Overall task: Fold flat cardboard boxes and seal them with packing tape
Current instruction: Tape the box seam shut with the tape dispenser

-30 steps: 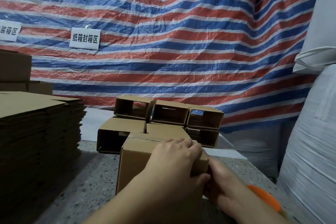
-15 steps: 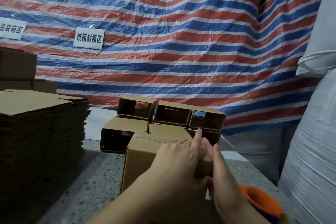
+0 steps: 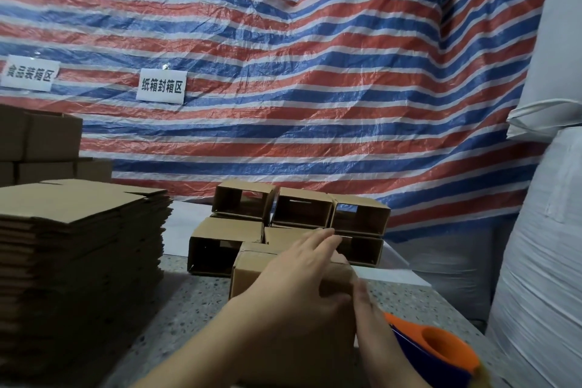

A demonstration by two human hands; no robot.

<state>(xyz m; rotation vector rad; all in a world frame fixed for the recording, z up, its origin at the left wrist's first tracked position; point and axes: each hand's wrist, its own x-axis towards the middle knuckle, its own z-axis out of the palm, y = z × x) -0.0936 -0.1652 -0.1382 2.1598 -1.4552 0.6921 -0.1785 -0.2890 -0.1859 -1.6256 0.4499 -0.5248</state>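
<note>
Left hand (image 3: 302, 280) lies flat over the folded box (image 3: 255, 271), fingers straight and pressing its top, so this grip is released rather than curled round anything. Right hand (image 3: 374, 321) stands edge-on against the box's right side, fingers straight too; how far its grip touches the cardboard I cannot tell, as it is blurred.

Taking the folded box as the landmark: it stands on the speckled counter (image 3: 195, 302), close in front of the person. Behind everything hangs a striped red, blue and white tarp (image 3: 315, 88) bearing two white signs (image 3: 161, 86). Left of the box rises a tall stack of flat cardboard (image 3: 78, 246). Right of it bulge white sacks (image 3: 541, 261). Just behind it sits a cluster of open-ended boxes (image 3: 299, 214), two layers high. At its near right lies an orange and blue tape dispenser (image 3: 441, 346), beside the right wrist.
</note>
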